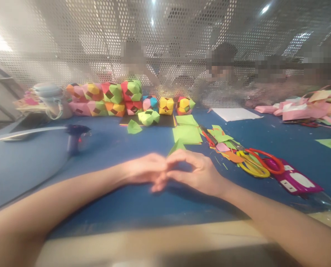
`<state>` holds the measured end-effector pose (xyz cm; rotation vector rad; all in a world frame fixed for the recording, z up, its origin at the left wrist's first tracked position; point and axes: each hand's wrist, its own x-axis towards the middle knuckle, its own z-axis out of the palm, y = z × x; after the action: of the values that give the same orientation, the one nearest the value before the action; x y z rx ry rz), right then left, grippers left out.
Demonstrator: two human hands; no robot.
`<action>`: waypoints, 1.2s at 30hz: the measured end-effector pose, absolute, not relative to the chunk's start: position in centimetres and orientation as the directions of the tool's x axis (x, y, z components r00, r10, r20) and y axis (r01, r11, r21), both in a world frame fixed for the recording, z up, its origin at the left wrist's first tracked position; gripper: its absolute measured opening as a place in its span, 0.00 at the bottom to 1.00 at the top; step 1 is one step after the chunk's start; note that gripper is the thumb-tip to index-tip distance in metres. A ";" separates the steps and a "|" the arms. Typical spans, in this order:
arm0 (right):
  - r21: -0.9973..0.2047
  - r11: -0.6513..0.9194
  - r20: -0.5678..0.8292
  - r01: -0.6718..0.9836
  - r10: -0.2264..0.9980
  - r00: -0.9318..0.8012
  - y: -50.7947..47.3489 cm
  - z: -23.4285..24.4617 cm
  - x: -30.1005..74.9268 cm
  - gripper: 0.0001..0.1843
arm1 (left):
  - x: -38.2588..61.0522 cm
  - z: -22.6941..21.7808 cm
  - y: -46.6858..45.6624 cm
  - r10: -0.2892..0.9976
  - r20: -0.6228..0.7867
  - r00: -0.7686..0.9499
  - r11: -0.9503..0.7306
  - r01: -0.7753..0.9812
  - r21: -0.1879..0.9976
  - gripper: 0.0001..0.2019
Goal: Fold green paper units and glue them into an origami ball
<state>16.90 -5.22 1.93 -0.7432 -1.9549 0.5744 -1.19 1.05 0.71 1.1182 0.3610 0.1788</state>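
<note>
My left hand and my right hand meet above the blue table in the middle of the head view. Thumb and forefinger of the right one curve into a ring, their tips pressed against the left fingers. Motion smears the left fingers, so their grip does not show. Anything pinched where the hands touch is hidden. Just behind them rises a folded piece of green paper. Beyond it lie flat green paper squares, with a small green folded piece and a green paper ball farther left.
Red-handled scissors and yellow-handled scissors lie among paper scraps at right, beside a purple packet. A glue gun with a cord stands left. Colourful paper balls line the back, before a perforated screen.
</note>
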 end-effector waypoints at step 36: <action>-0.014 -0.257 0.167 0.966 0.952 0.255 1.8 4.1 28.3 0.16 | -1.0 -0.9 2.2 0.111 -0.217 0.970 0.467 0.142 0.873 0.05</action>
<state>28.35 1.82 4.08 -2.3973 -1.8413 -0.1888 -1.05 2.24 -0.94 1.0882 0.2583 -0.0193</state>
